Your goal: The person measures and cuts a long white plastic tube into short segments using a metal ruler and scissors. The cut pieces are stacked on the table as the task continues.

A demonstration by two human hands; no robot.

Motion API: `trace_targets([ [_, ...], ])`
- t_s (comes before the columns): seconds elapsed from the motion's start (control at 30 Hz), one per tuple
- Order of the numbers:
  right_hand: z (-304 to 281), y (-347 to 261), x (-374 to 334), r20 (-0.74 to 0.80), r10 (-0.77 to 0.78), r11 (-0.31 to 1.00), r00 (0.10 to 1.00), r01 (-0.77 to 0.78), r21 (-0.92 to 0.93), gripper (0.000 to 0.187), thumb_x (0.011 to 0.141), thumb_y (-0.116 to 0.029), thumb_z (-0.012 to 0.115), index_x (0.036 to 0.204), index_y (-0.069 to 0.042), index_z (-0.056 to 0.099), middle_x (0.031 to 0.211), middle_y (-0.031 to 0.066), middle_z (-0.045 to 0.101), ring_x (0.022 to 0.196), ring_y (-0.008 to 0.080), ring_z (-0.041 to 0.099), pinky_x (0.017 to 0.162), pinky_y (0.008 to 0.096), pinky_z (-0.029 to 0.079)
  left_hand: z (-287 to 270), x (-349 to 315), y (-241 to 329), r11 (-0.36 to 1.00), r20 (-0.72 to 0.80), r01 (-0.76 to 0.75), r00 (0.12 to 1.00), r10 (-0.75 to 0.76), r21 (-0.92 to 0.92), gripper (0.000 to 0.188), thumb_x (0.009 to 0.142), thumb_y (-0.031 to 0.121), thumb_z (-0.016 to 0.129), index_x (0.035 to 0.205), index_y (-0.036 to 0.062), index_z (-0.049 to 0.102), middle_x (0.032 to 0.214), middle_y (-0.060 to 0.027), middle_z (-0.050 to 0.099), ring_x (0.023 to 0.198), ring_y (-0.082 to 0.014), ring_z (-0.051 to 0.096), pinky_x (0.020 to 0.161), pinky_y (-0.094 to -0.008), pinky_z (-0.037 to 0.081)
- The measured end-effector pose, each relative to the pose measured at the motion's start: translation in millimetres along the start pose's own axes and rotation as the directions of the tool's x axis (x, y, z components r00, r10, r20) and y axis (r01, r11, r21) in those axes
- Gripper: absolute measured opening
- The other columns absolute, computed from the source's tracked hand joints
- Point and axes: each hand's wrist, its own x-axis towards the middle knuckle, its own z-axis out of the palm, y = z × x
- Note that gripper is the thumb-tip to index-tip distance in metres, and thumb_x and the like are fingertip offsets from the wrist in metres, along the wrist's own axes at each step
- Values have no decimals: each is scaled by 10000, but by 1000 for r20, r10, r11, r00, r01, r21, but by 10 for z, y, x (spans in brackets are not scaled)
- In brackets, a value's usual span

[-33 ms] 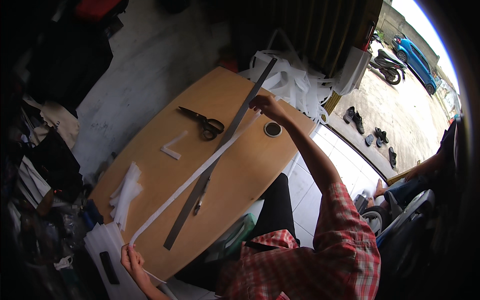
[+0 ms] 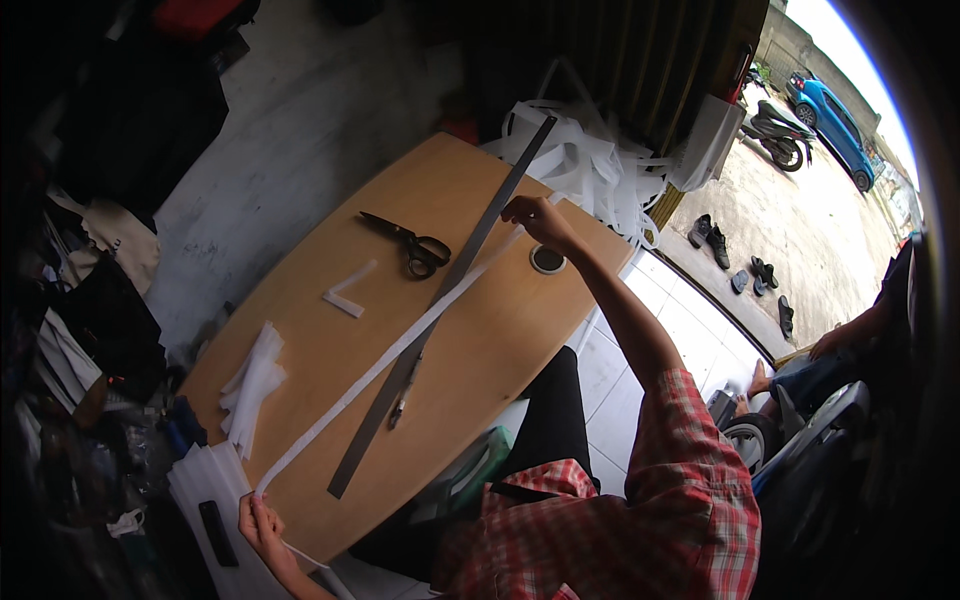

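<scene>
A long narrow white fabric strip (image 2: pixel 385 362) runs diagonally over the wooden table, crossing above a long metal ruler (image 2: pixel 372 430). Its near end is pinched in my left hand (image 2: pixel 264 532) at the table's near left corner, and a thin tail hangs past the fingers. At the far end of the strip my right hand (image 2: pixel 537 218) has its fingers bent together on it, though the exact contact is partly hidden. Black scissors (image 2: pixel 412 245) lie left of the ruler. A roll of tape (image 2: pixel 547 260) rests right of the strip, and a slim pen-like tool (image 2: pixel 406 395) lies along the ruler.
The wooden table (image 2: pixel 480 390) carries an L-shaped white scrap (image 2: pixel 345 303) and a bundle of white strips (image 2: pixel 252 390). A dark phone (image 2: pixel 217 533) lies on white sheets at near left. Tangled white strips (image 2: pixel 575 150) heap beyond the far edge. Another person's arm (image 2: pixel 850 328) is at right.
My left hand has shifted very slightly left with the strip's near end. My right hand stays almost where it was.
</scene>
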Motion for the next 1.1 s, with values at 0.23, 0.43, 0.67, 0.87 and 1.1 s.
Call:
trace_targets([
  [0.23,226,5,-191,54,-234,853,971,231,-469,332,807,79,558,1049,-87,713,1157,112,681,1163,365,542,1037,449,452,-627,-104,-298,998,-241,-20,970,32,54,273,1095,283,521,972,49,589,622,89,255,483,5,201,450,-231,123],
  [0.43,185,224,-138,124,-117,818,985,167,-550,318,838,-78,703,1146,-152,688,1266,60,633,1239,319,500,1021,456,435,-1126,-169,-532,988,-228,-38,971,72,152,282,1086,314,531,981,61,598,635,86,271,493,-13,200,459,-233,138],
  [0.67,-613,601,91,-565,174,651,806,-525,-548,666,804,-33,623,1446,-165,501,1487,100,504,1425,349,386,1033,610,436,-1151,-403,-391,957,-382,275,897,-221,92,639,1019,334,642,1498,-30,428,1411,-197,502,1257,-328,509,1065,-447,440],
  [0.87,-753,1125,70,-423,190,636,886,-439,-634,126,878,-181,650,906,-100,741,953,209,724,884,446,701,761,528,571,-845,-433,-105,938,-420,313,879,-226,151,578,1052,331,590,1468,-49,461,1430,-229,487,1278,-330,493,1066,-422,422],
  [1.1,-949,633,85,-637,-11,747,771,-417,-518,162,939,-200,597,982,-100,717,998,165,713,953,409,690,786,514,542,-1400,-256,-93,984,-665,124,747,-10,125,438,1058,336,580,1319,-10,514,1174,-124,428,1019,-226,396,863,-355,336],
])
